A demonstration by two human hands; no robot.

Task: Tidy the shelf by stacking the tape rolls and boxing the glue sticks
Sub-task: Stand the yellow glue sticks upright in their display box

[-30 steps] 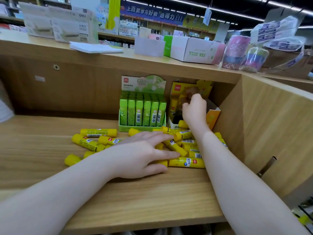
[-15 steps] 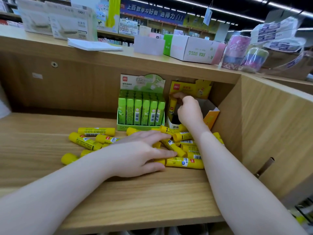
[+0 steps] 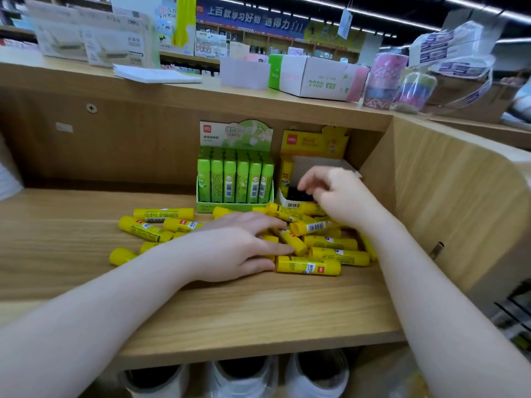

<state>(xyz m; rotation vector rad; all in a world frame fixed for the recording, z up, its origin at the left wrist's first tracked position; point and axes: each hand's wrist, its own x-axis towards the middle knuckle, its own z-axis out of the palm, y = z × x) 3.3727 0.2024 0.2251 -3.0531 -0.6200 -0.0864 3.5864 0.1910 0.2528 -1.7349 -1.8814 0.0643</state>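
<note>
Risk: left hand (image 3: 232,248), fingers flat on loose glue sticks (image 3: 309,265), may roll them off shelf (image 3: 258,314) w/ right hand (image 3: 336,193) empty, fingers loosely curled over yellow box (image 3: 290,201).

Both forearms are bare to the frame edge, with no sleeves, rings, watch or gloves visible.

- The yellow glue sticks (image 3: 308,266) lie loose on the wooden shelf (image 3: 230,311), on their sides and pointing many ways. Some overlap each other.
- The yellow box (image 3: 314,145) stands open at the back of the shelf, at 12 o'clock from the pile. One glue stick (image 3: 286,175) stands upright inside, at its left wall.
- The tape rolls (image 3: 316,374) sit below the shelf, wrapped in clear film, at 6 o'clock.
</note>
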